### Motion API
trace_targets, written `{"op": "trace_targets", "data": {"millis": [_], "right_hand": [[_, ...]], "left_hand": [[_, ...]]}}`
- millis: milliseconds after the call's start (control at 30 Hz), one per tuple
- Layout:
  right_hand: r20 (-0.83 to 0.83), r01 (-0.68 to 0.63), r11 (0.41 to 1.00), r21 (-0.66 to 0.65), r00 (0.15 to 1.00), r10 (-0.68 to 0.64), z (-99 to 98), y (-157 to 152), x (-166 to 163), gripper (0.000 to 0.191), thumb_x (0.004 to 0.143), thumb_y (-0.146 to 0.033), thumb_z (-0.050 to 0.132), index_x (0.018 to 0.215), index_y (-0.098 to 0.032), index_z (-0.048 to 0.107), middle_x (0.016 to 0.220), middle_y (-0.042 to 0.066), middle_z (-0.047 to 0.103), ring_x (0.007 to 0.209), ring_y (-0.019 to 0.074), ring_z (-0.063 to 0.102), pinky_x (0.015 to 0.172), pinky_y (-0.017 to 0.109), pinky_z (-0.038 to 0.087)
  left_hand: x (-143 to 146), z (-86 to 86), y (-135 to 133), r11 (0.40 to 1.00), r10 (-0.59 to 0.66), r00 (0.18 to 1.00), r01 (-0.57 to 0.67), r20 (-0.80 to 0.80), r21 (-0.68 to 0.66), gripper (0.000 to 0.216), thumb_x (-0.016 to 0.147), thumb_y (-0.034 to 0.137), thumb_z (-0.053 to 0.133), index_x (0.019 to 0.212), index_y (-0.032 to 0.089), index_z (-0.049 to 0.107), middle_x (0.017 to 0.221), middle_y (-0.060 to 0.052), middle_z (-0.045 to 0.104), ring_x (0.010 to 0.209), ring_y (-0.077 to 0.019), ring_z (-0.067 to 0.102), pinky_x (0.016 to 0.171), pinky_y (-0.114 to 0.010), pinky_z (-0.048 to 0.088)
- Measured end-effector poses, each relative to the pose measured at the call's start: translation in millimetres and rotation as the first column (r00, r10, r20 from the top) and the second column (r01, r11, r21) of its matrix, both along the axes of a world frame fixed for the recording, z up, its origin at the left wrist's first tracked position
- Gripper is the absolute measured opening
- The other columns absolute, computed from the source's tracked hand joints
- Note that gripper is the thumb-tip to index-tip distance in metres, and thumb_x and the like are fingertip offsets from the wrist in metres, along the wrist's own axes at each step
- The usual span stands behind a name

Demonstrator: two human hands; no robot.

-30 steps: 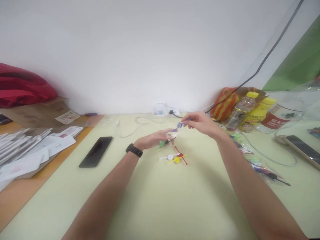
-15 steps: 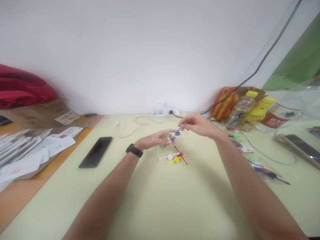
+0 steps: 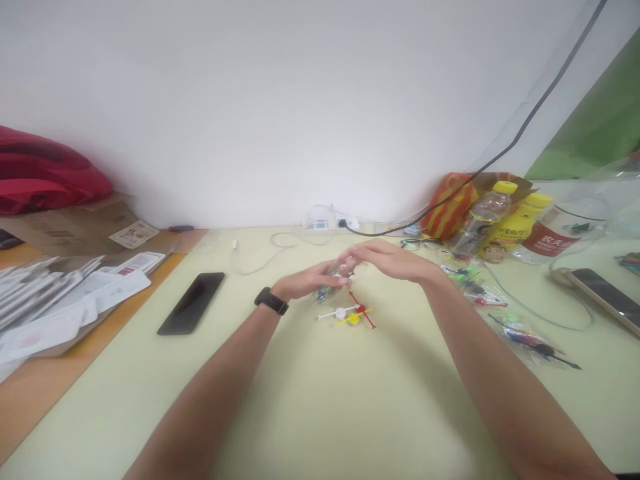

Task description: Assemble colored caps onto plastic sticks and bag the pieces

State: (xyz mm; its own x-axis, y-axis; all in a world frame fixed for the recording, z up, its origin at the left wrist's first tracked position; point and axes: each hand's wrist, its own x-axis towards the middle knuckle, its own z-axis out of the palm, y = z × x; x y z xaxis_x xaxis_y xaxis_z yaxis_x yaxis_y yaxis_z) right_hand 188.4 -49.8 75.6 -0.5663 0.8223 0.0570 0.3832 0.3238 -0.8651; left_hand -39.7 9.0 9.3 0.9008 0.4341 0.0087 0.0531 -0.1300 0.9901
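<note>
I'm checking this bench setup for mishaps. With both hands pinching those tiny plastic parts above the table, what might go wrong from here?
1. The left hand and right hand meet on a small part held above the table; a slip would likely drop it among the loose red, white and yellow pieces.
2. The right forearm lies close to the bagged pieces and could sweep them aside.
3. The part is blurred and mostly hidden, so misalignment may go unnoticed.

Red, yellow, white sticks (image 3: 353, 315); perhaps green-blue held piece (image 3: 326, 289).

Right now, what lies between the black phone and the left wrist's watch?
Head view: only bare table between phone and watch.
</note>
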Motion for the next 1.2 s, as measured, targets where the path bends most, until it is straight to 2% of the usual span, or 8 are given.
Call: {"op": "trace_targets", "data": {"millis": [167, 400, 533, 633, 733, 800, 900, 1200], "right_hand": [[0.061, 0.011, 0.985, 0.171, 0.998, -0.022, 2.3, 1.0, 7.7, 0.017, 0.089, -0.033, 0.067, 0.096, -0.02, 0.075, 0.1, 0.005, 0.078, 0.099, 0.0227, 0.069, 0.094, 0.032, 0.049], [-0.103, 0.227, 0.912, 0.342, 0.974, -0.204, -2.7, 7.2, 6.3, 0.012, 0.085, -0.022, 0.059, 0.079, -0.019, 0.069, 0.087, 0.004, 0.074, 0.09, 0.0205, 0.066, 0.091, 0.034, 0.048], [-0.194, 0.319, 0.86, 0.397, 0.946, -0.262, -11.3, 15.5, 6.5, 0.01, 0.086, -0.024, 0.061, 0.089, -0.02, 0.07, 0.102, 0.006, 0.074, 0.101, 0.0221, 0.065, 0.098, 0.037, 0.048], [-0.237, 0.472, 0.804, 0.362, 0.881, -0.411, -21.6, 23.7, 12.4, 0.023, 0.087, -0.026, 0.062, 0.109, -0.021, 0.068, 0.122, 0.008, 0.07, 0.11, 0.0227, 0.063, 0.097, 0.038, 0.05], [-0.113, 0.553, 0.788, 0.269, 0.831, -0.545, -30.4, 28.5, 20.4, 0.025, 0.091, -0.028, 0.06, 0.114, -0.021, 0.067, 0.123, 0.009, 0.07, 0.103, 0.0217, 0.066, 0.089, 0.035, 0.053], [0.074, 0.456, 0.871, 0.186, 0.877, -0.475, -35.6, 29.1, 22.6, 0.021, 0.092, -0.029, 0.059, 0.109, -0.021, 0.069, 0.116, 0.009, 0.073, 0.094, 0.0204, 0.068, 0.082, 0.032, 0.053], [0.286, 0.168, 0.984, 0.065, 0.941, -0.18, -46.6, 28.5, 15.9, 0.016, 0.09, -0.025, 0.062, 0.101, -0.02, 0.072, 0.106, 0.007, 0.075, 0.088, 0.0194, 0.069, 0.074, 0.028, 0.052], [0.363, -0.005, 0.996, -0.089, 0.931, 0.037, -78.0, 29.4, -18.0, 0.024, 0.071, -0.01, 0.065, 0.092, -0.016, 0.072, 0.087, 0.005, 0.077, 0.073, 0.0174, 0.069, 0.063, 0.023, 0.05]], "left_hand": [[-1.1, -2.8, 2.5, 0.997, -0.005, 0.999, 0.009, 0.046, -0.077, 0.04, 0.094, 0.052, 0.066, 0.119, 0.02, 0.065, 0.108, -0.011, 0.064, 0.087, -0.0194, 0.056, 0.077, -0.031, 0.043], [-8.2, -10.4, 3.9, 0.921, 0.007, 0.992, 0.043, 0.127, -0.387, 0.074, 0.088, 0.074, 0.061, 0.132, 0.015, 0.062, 0.111, -0.018, 0.07, 0.092, -0.0258, 0.064, 0.078, -0.035, 0.046], [-5.6, -15.9, 2.0, 0.92, 0.078, 0.994, -0.043, 0.073, -0.39, 0.058, 0.079, 0.048, 0.086, 0.121, 0.012, 0.069, 0.093, -0.011, 0.069, 0.084, -0.02, 0.063, 0.073, -0.029, 0.046], [-1.3, -20.4, 6.8, 0.868, 0.284, 0.954, -0.216, 0.091, -0.447, 0.04, 0.08, 0.036, 0.088, 0.108, 0.012, 0.073, 0.086, -0.006, 0.067, 0.075, -0.0152, 0.063, 0.069, -0.027, 0.048], [-0.5, -21.7, 16.4, 0.7, 0.587, 0.783, -0.366, 0.204, -0.613, 0.031, 0.083, 0.04, 0.084, 0.099, 0.016, 0.071, 0.088, -0.004, 0.069, 0.077, -0.0149, 0.067, 0.073, -0.027, 0.054], [-1.3, -21.6, 21.8, 0.623, 0.675, 0.714, -0.419, 0.184, -0.661, 0.029, 0.083, 0.039, 0.084, 0.1, 0.018, 0.071, 0.095, -0.005, 0.072, 0.083, -0.0162, 0.07, 0.077, -0.028, 0.057], [-1.0, -24.5, 25.4, 0.615, 0.696, 0.706, -0.493, 0.13, -0.615, 0.029, 0.08, 0.032, 0.087, 0.098, 0.016, 0.071, 0.1, -0.007, 0.074, 0.086, -0.0168, 0.072, 0.084, -0.029, 0.059], [-0.5, -44.0, 30.1, 0.641, 0.732, 0.674, -0.63, 0.101, -0.438, 0.037, 0.067, 0.019, 0.093, 0.095, 0.013, 0.07, 0.094, -0.008, 0.075, 0.082, -0.0178, 0.073, 0.08, -0.03, 0.059]]}}
